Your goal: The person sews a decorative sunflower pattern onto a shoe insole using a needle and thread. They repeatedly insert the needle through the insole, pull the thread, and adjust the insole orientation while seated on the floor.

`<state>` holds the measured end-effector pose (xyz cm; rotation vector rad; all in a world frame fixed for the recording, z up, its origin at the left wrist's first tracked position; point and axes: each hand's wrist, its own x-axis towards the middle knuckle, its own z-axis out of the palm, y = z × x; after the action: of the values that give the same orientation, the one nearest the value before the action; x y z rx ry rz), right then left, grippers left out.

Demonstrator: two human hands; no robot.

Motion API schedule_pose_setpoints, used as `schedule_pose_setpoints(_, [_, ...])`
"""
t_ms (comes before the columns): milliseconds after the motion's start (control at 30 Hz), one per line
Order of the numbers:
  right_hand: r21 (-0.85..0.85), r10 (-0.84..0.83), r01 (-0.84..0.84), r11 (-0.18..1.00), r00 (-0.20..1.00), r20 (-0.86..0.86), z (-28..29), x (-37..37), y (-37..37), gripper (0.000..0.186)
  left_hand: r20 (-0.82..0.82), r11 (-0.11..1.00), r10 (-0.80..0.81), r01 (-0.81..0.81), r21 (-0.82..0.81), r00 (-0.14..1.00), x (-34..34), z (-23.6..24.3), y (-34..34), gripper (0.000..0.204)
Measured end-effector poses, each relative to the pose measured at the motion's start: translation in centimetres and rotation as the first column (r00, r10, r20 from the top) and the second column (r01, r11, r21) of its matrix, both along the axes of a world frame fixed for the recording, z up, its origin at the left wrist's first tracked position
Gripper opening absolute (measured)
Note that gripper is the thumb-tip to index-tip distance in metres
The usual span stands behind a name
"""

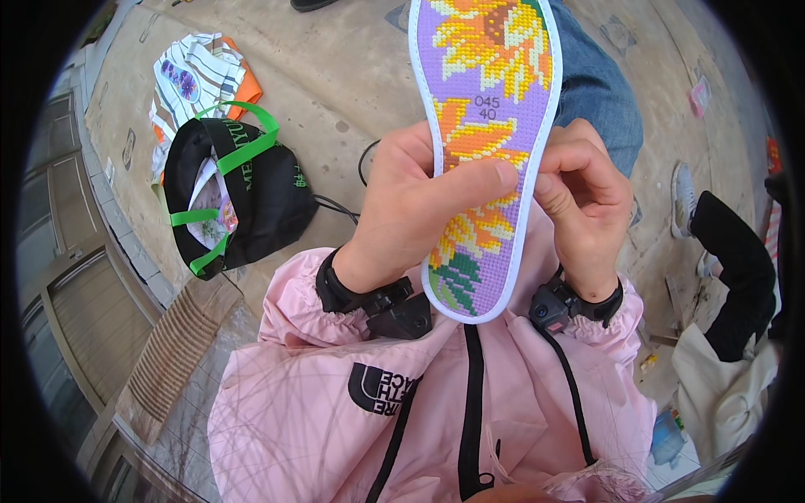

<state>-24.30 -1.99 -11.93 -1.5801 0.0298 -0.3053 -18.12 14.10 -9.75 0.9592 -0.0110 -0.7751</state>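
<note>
Sunflower-patterned insole (pixel 478 138) held up mid-scene over pink jacket (pixel 520 402), left hand (pixel 402 201) clamped on it, thumb across face, right hand (pixel 587 197) in a closed pinch at its right edge, contents unclear; flower motifs (pixel 470 50) and white edging (pixel 474 319) look done, remainder can't tell.

On my remote feed I'm seeing yellow-orange sunflowers (pixel 495 71) and green leaves (pixel 457 281) patterning the purple, white-edged insole (pixel 490 126); toward ten o'clock, I'm noticing a black bag (pixel 272 197) with bright green handles (pixel 267 127).
</note>
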Motion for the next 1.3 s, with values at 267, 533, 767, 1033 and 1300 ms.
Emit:
schedule_pose_setpoints(267, [0.001, 0.015, -0.015, 1.0, 1.0, 0.003, -0.17, -0.07, -0.01, 0.006, -0.013, 1.0, -0.011, 0.011, -0.006, 1.0, -0.01, -0.01, 0.09, 0.022])
schedule_pose_setpoints(533, [0.06, 0.04, -0.04, 0.997, 0.999, 0.006, -0.05, -0.07, 0.29, 0.006, -0.086, 0.999, 0.015, -0.019, -0.043, 0.996, 0.01, -0.06, 0.01, 0.026])
schedule_pose_setpoints(767, [0.059, 0.051, -0.053, 0.997, 0.998, 0.026, 0.08, -0.01, 0.32, 0.005, -0.086, 0.997, -0.039, 0.032, -0.074, 0.996, 0.05, -0.18, 0.08, 0.024])
schedule_pose_setpoints(1033, [0.114, 0.057, -0.058, 0.992, 0.998, 0.009, 0.09, -0.05, 0.41, 0.006, -0.141, 0.993, -0.064, 0.049, -0.109, 0.988, 0.1, -0.24, 0.21, 0.025])
schedule_pose_setpoints(1300, [0.15, 0.083, -0.091, 0.985, 0.995, 0.06, -0.39, 0.06, 0.4, 0.006, -0.169, 0.976, -0.144, 0.112, -0.184, 0.975, 0.41, -0.23, 0.73, 0.025])
